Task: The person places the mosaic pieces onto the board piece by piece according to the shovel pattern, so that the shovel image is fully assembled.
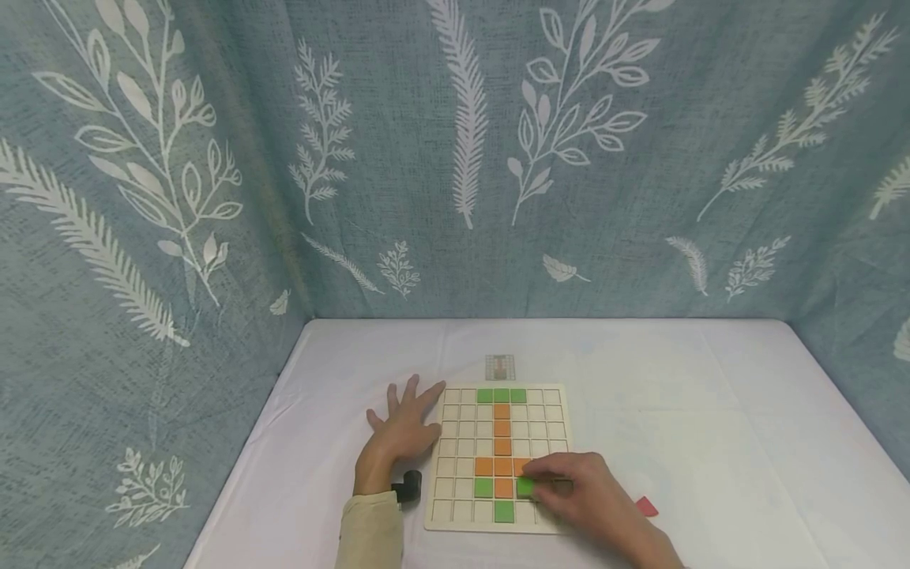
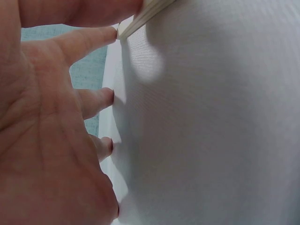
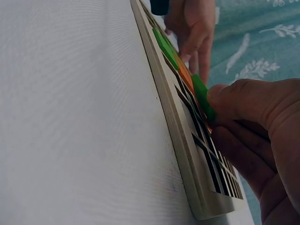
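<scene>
A pale wooden grid board (image 1: 448, 514) lies on the table, with several green and orange square tiles set in its cells. Between thumb and fingers, my right hand (image 1: 586, 491) pinches a green tile (image 1: 524, 487) at the board's lower right part, beside an orange tile (image 1: 502, 487). In the right wrist view that green tile (image 3: 201, 96) is tilted against the board's surface. My left hand (image 1: 404, 428) lies with fingers spread at the board's left edge. Its index fingertip and thumb touch the board, while the other fingertips rest on the cloth, as the left wrist view shows.
Just beyond the board lies a small patterned card (image 1: 500, 367). A red piece (image 1: 646, 506) sits on the white tablecloth (image 1: 675, 395), partly behind my right wrist. A blue-grey leaf-print curtain (image 1: 398, 158) surrounds the table's back and sides.
</scene>
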A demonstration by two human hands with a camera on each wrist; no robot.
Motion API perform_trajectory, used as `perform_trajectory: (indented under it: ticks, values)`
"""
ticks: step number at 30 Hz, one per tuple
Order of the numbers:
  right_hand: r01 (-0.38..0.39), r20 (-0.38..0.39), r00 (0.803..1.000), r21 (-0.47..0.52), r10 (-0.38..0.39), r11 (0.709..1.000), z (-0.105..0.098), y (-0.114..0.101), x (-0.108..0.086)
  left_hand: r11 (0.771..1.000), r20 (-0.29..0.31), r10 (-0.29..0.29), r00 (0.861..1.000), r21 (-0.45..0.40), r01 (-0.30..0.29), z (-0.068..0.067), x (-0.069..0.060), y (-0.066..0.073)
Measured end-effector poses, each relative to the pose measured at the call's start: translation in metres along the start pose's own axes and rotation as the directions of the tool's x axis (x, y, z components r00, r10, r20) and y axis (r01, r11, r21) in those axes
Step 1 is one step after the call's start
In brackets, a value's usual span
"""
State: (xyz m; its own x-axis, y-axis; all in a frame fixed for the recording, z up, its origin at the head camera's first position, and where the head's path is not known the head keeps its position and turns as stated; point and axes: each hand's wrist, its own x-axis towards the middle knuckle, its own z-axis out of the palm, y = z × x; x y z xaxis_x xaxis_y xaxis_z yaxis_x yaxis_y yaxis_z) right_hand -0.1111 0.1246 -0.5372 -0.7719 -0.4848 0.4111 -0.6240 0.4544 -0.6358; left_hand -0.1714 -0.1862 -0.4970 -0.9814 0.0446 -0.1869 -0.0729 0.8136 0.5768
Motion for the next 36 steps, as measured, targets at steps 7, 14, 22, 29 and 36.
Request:
perform_trajectory:
  ticks: [7, 14, 22, 29, 36]
  values:
    - [0.041, -0.010, 0.999, -0.010, -0.041, 0.999, 0.003, -0.001, 0.000, 1.000, 0.002, -0.002, 1.000, 0.003, 0.002, 0.000, 0.001, -0.001]
    - [0.069, 0.006, 0.998, -0.016, -0.069, 0.998, 0.006, -0.001, 0.000, 1.000, 0.003, 0.001, 1.000, 0.001, -0.001, 0.001, 0.001, -0.002]
    - [0.134, 0.007, 0.991, -0.042, -0.134, 0.990, 0.006, -0.003, 0.003, 1.000, 0.003, 0.007, 1.000, 0.003, -0.007, 0.001, 0.002, -0.002]
    - [0.088, -0.020, 0.996, -0.034, -0.089, 0.996, 0.000, -0.004, 0.001, 1.000, 0.006, -0.005, 1.000, -0.004, 0.005, 0.001, 0.002, -0.003]
    - [-0.056, -0.011, 0.998, -0.028, 0.056, 0.998, -0.015, -0.002, -0.004, 1.000, 0.003, -0.003, 1.000, -0.013, 0.003, 0.001, 0.002, -0.002]
